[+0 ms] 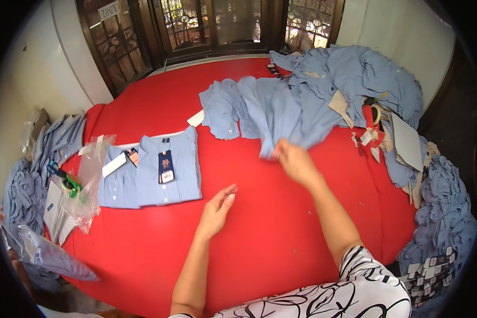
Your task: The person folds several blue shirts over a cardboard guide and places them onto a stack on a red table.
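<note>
On the red tablecloth (270, 233), right of the folded button-front shirts (183, 164), a rumpled blue shirt (297, 108) was gripped by the right hand (297, 162), seemingly best drawn gently; the left hand (215, 211) was empty.

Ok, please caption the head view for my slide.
Right hand holds a light-blue fabric garment over a red-covered table; left hand empty.

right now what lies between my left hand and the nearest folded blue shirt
Only a bare strip of red tablecloth shows between your left hand and the folded blue shirt, in the head view.
</note>
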`<action>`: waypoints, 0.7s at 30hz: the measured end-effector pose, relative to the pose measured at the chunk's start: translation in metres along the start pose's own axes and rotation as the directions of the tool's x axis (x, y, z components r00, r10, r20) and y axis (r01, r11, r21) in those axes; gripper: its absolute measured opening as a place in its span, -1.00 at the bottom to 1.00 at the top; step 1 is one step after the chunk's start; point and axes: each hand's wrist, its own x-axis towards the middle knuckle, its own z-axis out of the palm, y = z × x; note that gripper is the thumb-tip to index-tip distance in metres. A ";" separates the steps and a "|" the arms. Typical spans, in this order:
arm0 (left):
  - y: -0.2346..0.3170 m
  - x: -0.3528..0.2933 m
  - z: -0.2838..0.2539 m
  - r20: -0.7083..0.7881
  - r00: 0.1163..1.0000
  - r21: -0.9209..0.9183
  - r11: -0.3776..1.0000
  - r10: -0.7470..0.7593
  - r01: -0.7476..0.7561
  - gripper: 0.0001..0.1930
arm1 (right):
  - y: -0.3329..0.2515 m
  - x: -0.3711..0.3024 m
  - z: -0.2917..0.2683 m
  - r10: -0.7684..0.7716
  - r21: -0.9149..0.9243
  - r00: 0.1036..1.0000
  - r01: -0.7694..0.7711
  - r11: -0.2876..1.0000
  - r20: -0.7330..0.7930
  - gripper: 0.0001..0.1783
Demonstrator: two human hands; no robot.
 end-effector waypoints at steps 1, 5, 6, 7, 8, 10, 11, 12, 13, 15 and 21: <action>-0.006 -0.012 0.016 0.027 0.999 -0.185 0.982 -0.029 0.034 -0.38 | -0.028 -0.040 -0.004 0.007 -0.006 0.993 -0.006 1.000 0.114 -0.73; 0.017 -0.041 0.057 0.106 0.921 -0.676 0.652 -0.374 0.343 -0.19 | -0.095 -0.162 -0.005 -0.289 0.460 0.826 0.041 0.887 0.484 -0.73; 0.002 -0.046 0.058 0.041 0.945 -0.387 0.867 -0.325 0.315 -0.25 | -0.088 -0.171 0.006 -0.254 0.467 0.911 0.078 0.881 0.326 -0.72; -0.015 -0.052 0.057 0.014 0.964 -0.044 0.963 -0.264 0.264 -0.30 | -0.068 -0.174 0.026 -0.200 0.463 0.967 0.107 0.880 0.156 -0.69; -0.014 -0.064 0.050 0.008 0.973 -0.003 0.973 -0.231 0.231 -0.36 | -0.037 -0.167 0.041 -0.245 0.242 0.969 0.232 0.942 0.025 -0.66; -0.012 -0.080 0.043 0.032 0.990 0.065 0.988 -0.140 0.137 -0.49 | 0.041 -0.175 0.053 -0.243 -0.105 0.969 0.237 0.966 -0.052 -0.63; 0.007 -0.095 0.037 -0.120 0.989 -0.056 0.995 -0.085 0.079 -0.69 | 0.073 -0.188 0.050 -0.166 -0.189 0.986 0.161 0.969 -0.009 -0.62; 0.014 -0.112 0.019 -0.314 0.947 0.024 0.998 0.064 -0.059 -0.74 | 0.078 -0.204 0.040 -0.196 -0.287 0.979 0.172 0.942 -0.057 -0.64; 0.039 -0.135 0.009 -0.419 0.904 -0.197 0.962 0.092 -0.189 -0.73 | 0.081 -0.222 0.027 -0.230 -0.387 0.967 0.172 0.906 -0.108 -0.65; 0.065 -0.191 -0.026 -0.507 0.846 -0.510 0.734 0.164 -0.448 -0.65 | 0.093 -0.259 0.006 -0.074 -0.444 0.988 0.005 0.896 -0.137 -0.68; 0.068 -0.389 -0.042 -0.301 0.930 -0.169 0.972 -0.210 0.165 -0.74 | 0.056 -0.347 -0.102 0.435 -0.545 0.799 -0.165 0.822 0.415 -0.64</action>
